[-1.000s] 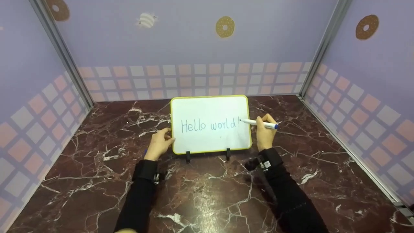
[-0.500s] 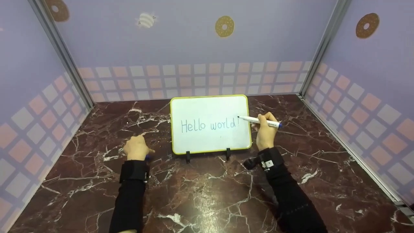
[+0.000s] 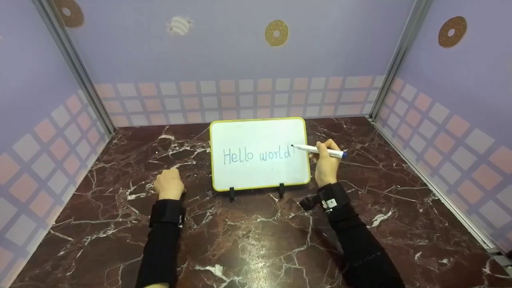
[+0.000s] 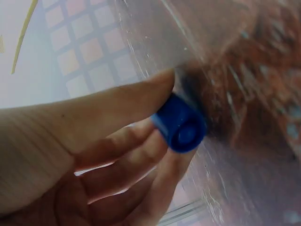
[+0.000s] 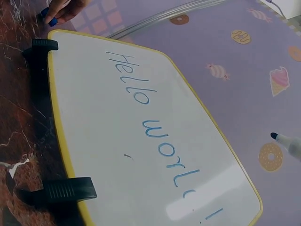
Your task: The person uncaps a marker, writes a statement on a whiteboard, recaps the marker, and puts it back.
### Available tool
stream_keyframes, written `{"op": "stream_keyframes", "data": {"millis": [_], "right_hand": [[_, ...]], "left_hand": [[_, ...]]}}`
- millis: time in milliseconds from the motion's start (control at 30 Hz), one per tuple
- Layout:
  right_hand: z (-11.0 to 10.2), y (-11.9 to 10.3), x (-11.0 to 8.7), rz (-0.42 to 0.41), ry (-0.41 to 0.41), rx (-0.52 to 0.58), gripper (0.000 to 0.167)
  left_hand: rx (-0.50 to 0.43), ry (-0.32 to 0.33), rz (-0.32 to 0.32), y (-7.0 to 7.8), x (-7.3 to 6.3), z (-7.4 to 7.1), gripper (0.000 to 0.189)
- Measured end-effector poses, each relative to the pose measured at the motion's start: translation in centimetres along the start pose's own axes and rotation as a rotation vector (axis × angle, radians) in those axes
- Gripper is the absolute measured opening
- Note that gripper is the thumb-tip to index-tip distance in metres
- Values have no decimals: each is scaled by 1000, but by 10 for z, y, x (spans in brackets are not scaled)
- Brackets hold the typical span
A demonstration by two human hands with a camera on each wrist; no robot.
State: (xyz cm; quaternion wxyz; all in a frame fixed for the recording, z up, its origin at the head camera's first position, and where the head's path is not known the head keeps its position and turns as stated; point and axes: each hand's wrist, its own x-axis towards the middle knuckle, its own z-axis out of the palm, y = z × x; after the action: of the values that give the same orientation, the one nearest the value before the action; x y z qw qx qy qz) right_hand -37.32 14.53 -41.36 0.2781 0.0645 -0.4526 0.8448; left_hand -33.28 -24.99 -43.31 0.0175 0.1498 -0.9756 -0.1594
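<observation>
A whiteboard (image 3: 260, 176) with a yellow rim stands tilted back, with "Hello world!" written on it in blue. To its right, my right hand (image 3: 328, 166) holds a white marker (image 3: 314, 149), its uncapped tip overlapping the board near the exclamation mark in the head view. The right wrist view has the marker tip (image 5: 274, 136) apart from the board. My left hand (image 3: 170, 184) is left of the board, apart from it. In the left wrist view its thumb and fingers pinch a blue marker cap (image 4: 181, 123), hidden in the head view.
Two black stand clips (image 3: 232, 193) hold the board's lower edge on a dark red marbled table (image 3: 248, 236). Purple walls (image 3: 224, 48) with pink and white checks enclose the back and sides. Light glares on part of the board in the right wrist view.
My left hand has left the board's left edge and moved left. My right hand has drawn the marker tip slightly up and left from the exclamation mark's lower part.
</observation>
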Motion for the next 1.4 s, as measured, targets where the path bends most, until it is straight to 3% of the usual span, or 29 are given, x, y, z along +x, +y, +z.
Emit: {"op": "stream_keyframes", "data": {"millis": [200,333,467,633,767,900,1133,1400], "right_hand": [[4,-1,-3,6,-15,-2,40],[8,-1,-7,8,-35,10,40],[12,-1,-11,18,-57,13,40],[18,-1,-19,27,-104,15,40],[23,1,-26,40,-146,-1,38],[29,2,-35,64,-192,-6,37],[37,6,-50,141,-275,-2,37],[42,6,-60,189,-294,-3,37]], "left_hand": [[-61,225,76,11,-7,-11,22],[-107,325,163,28,-16,-20,18],[-146,395,284,47,-27,-27,22],[-216,475,492,72,-39,-28,21],[-247,524,655,90,-47,-23,17],[-240,565,752,105,-57,-16,16],[-216,566,841,122,-69,-4,15],[-198,584,885,132,-79,0,16]]}}
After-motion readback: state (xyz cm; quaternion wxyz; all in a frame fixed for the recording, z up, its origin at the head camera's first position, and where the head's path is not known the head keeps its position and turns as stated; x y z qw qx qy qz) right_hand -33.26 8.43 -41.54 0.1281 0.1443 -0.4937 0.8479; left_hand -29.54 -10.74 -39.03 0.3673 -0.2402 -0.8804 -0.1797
